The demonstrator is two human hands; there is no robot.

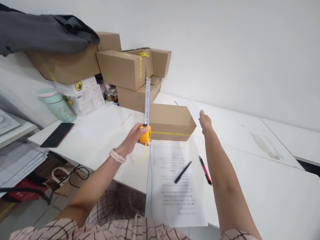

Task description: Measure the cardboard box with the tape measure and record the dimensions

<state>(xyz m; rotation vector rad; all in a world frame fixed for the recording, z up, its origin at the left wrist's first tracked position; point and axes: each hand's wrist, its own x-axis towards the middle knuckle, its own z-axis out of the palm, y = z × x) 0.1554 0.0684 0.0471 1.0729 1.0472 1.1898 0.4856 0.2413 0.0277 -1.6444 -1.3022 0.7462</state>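
My left hand (134, 136) is closed around a yellow tape measure (145, 133), its wrist strap hanging below. The white blade (147, 100) is pulled out and points up and away, passing the left end of a closed cardboard box (171, 115). Yellow tape runs along the box's front side. Just past the right end of that box is my right hand (205, 122), seen edge-on with its fingers partly hidden; it appears open, with nothing visible in it. A printed sheet (170, 199) lies in front of the box, with a dark pen (182, 172) on it.
A red and black pen (205, 171) lies right of the sheet. Stacked cardboard boxes (119, 68) stand at the back left, beside a grey bag (38, 34). A mint tumbler (59, 105) and a black phone (57, 135) are on the left of the white table (255, 180).
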